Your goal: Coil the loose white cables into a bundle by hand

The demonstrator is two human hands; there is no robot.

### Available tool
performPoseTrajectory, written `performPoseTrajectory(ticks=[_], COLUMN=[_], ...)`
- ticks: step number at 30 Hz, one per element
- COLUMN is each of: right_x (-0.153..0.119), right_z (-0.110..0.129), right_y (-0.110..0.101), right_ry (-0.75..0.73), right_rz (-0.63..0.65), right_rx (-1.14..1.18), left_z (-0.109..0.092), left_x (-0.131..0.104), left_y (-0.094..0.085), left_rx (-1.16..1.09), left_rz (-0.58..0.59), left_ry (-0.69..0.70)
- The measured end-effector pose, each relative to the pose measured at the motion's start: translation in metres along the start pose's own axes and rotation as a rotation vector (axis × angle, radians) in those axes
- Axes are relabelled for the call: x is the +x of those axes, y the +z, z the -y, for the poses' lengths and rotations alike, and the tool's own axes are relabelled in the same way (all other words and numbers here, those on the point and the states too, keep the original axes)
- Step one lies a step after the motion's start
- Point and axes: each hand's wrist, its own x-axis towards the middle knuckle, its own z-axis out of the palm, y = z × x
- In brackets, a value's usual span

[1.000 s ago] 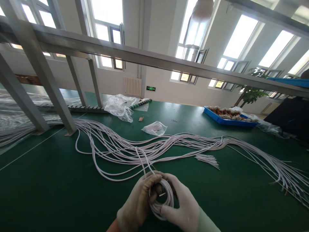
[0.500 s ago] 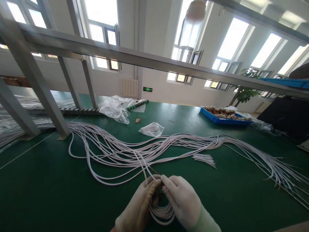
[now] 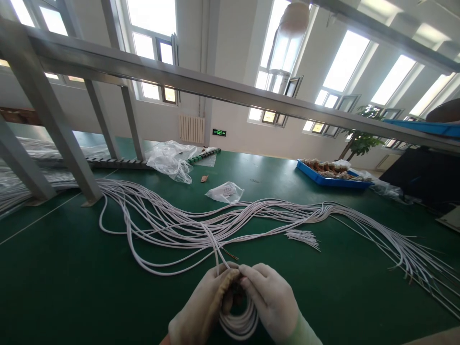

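Observation:
Both my hands wear pale gloves and meet at the bottom middle of the view. My left hand (image 3: 201, 311) grips one side of a small coil of white wire (image 3: 237, 326). My right hand (image 3: 271, 302) pinches the same coil from the other side, thumb against the left fingers. The wire's free run rises from the coil up to a long loose bundle of white wires (image 3: 223, 223) spread across the green table (image 3: 72, 273).
A short bunch of cut wire ends (image 3: 304, 237) lies right of centre. Small plastic bag (image 3: 224, 192) and crumpled plastic (image 3: 170, 163) sit farther back. A blue tray (image 3: 332, 179) stands at the far right. Grey metal frame legs (image 3: 68, 143) rise at the left.
My right hand has shifted from the coil's lower right edge up to its top, meeting the left fingers. The view has drifted slightly; the coil stays in both hands.

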Motion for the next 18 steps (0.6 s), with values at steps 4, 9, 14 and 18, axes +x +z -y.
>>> performPoseTrajectory(ticks=[4,9,14,18], right_x=[0.007,0.014,0.019,0.021], right_z=[0.003,0.001,-0.001,-0.001], right_y=[-0.004,0.000,0.004,0.004], right_ry=[0.187,0.284,0.288,0.313], right_rz=[0.018,-0.106,-0.122,-0.108], right_rx=[0.255,0.369,0.381,0.421], left_z=[-0.004,-0.003,-0.007,-0.014], left_x=[-0.005,-0.007,-0.007,-0.005], left_y=[0.002,0.007,0.011,0.017], left_rx=[-0.027,-0.076,-0.219,-0.340], left_rz=[0.007,-0.047,-0.085,-0.052], left_ry=[-0.060,-0.060,-0.107,-0.216])
